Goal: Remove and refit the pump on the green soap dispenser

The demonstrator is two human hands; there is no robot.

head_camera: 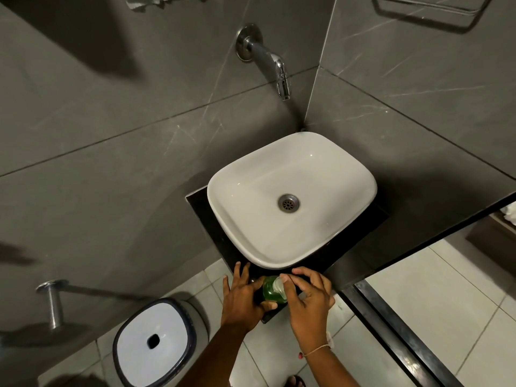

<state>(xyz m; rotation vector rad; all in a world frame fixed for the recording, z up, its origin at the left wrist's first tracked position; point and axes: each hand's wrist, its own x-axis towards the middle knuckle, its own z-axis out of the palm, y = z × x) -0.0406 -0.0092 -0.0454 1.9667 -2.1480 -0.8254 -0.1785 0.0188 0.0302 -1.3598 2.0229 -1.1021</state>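
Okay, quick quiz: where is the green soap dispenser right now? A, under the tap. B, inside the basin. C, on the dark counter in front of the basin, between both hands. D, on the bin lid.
C: the green soap dispenser stands on the dark counter in front of the basin, left hand and right hand on it.

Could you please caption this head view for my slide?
Both hands, left hand and right hand, grip the green soap dispenser below the white basin.

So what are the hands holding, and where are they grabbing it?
The green soap dispenser. The left hand wraps around the side of its body, and the right hand has its fingertips on the white pump on top.
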